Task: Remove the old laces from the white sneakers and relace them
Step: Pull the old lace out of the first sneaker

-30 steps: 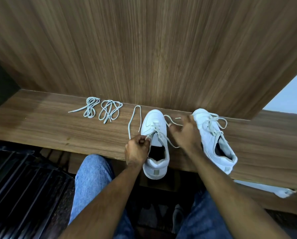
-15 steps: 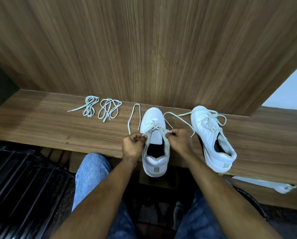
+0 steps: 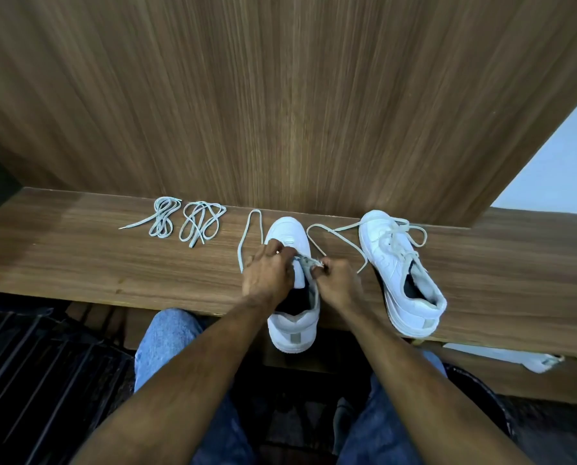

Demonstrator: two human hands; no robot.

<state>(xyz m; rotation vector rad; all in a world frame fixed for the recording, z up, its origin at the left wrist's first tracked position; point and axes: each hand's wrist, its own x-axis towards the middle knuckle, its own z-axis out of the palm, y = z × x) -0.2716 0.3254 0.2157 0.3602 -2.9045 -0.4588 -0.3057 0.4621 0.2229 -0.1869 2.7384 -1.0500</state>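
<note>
Wood-grain shelf at my knees carries the whole job, and its front edge is the nearest reference. I see the near sneaker standing heel toward me, the heel overhanging that edge. My left hand lies over its tongue with fingers curled down at the eyelets; whether they pinch the lace there I cannot tell. My right hand pinches the working lace between thumb and curled fingers, just beside the right eyelet row. I judge the step in hand to be drawing this lace out of the upper eyelets. To do it well: steady the shoe with the left hand, pull one crossing at a time, keep the pull short and in line with the eyelet. Slack loops lie on the shelf either side of the toe. Further right stands the second sneaker, still laced. Furthest left, two lace bundles lie near the back panel, well apart from both hands.
</note>
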